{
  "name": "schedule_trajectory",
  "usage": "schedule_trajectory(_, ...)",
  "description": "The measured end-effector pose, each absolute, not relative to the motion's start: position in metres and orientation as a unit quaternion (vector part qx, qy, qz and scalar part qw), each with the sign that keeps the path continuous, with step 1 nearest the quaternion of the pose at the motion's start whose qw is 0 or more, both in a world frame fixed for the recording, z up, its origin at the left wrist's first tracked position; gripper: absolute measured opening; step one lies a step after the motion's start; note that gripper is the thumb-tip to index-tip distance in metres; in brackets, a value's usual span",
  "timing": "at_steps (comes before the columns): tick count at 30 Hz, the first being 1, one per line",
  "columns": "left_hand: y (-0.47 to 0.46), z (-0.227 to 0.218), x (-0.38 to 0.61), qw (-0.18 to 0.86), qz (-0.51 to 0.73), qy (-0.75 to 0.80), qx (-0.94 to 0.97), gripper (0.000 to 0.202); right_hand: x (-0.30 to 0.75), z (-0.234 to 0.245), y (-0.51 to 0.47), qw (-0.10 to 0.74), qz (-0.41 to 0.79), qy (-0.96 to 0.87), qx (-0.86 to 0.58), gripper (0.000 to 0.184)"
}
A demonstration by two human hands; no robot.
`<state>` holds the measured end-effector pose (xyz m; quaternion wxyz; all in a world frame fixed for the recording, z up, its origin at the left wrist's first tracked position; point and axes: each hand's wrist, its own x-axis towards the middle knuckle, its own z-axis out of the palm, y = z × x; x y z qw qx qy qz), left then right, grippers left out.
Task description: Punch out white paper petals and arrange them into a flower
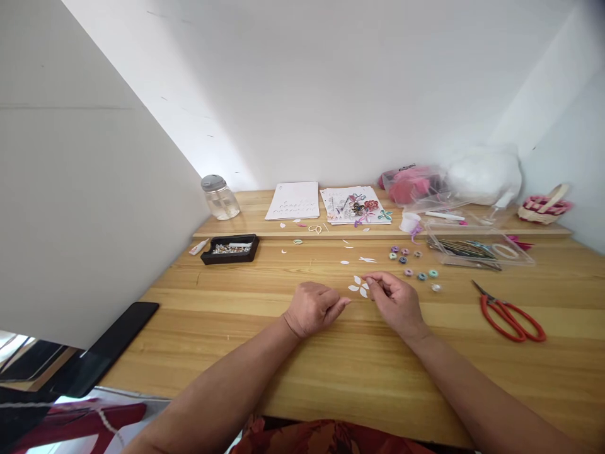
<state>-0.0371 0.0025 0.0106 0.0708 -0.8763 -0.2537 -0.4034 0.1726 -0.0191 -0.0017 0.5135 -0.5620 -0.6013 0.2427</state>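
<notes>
Our right hand pinches shut on the white paper petals lying on the wooden table, our left hand rests loosely curled just left of them, red scissors well right.

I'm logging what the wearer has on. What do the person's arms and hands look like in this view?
Both forearms are bare, with no sleeves in view. The left hand and right hand wear no gloves, and no rings, watch or bracelet show. A red patterned garment shows at the bottom edge.
</notes>
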Motion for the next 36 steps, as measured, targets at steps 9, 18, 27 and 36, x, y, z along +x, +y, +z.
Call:
schedule_trajectory(9, 0.000, 0.013, -0.035, 0.056, -0.384, -0.255, -0.886, 0.044, 0.170, 0.000, -0.021, 0.513, 0.256, -0.591, -0.568, 0.028)
schedule_trajectory(18, 0.002, 0.015, -0.039, 0.005, -0.372, -0.286, -0.883, 0.038, 0.169, 0.003, -0.021, 0.523, 0.246, -0.592, -0.562, 0.029)
schedule_trajectory(27, 0.010, 0.009, -0.044, -0.140, -0.441, -0.349, -0.815, 0.022, 0.174, 0.007, -0.022, 0.536, 0.230, -0.575, -0.573, 0.026)
schedule_trajectory(36, 0.015, 0.009, -0.048, -0.225, -0.451, -0.355, -0.787, 0.022, 0.171, 0.007, -0.022, 0.545, 0.242, -0.575, -0.559, 0.026)
